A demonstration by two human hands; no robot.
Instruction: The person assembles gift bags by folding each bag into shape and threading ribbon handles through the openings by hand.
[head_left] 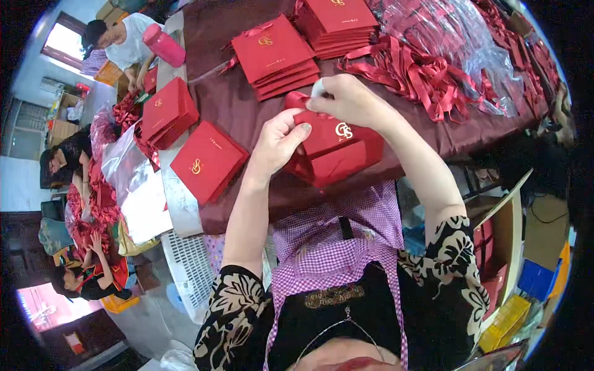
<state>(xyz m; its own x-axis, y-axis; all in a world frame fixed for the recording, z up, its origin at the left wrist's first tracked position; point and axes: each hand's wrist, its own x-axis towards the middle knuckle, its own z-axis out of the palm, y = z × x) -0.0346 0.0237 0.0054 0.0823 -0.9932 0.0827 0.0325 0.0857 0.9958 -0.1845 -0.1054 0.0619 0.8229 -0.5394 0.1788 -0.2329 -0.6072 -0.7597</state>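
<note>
A red gift bag [346, 148] with a gold emblem lies at the near edge of the maroon-covered table. My left hand [278, 145] is closed on its upper left edge, thumb on top. My right hand [352, 102] pinches at a red ribbon [298, 99] by the bag's top edge; a white wrap shows on one of its fingers. The fingertips partly hide the ribbon. Beyond my hands stands a stack of flat red bags [275, 52], with another stack [337, 25] behind it. A heap of loose red ribbons [411, 77] lies to the right.
Two more piles of red bags, one nearer [207, 161] and one farther [167, 114], stand at the left. Clear plastic wrap [445, 37] covers things at the far right. A pink bottle [164, 45] is at the back left. Several people work along the left side.
</note>
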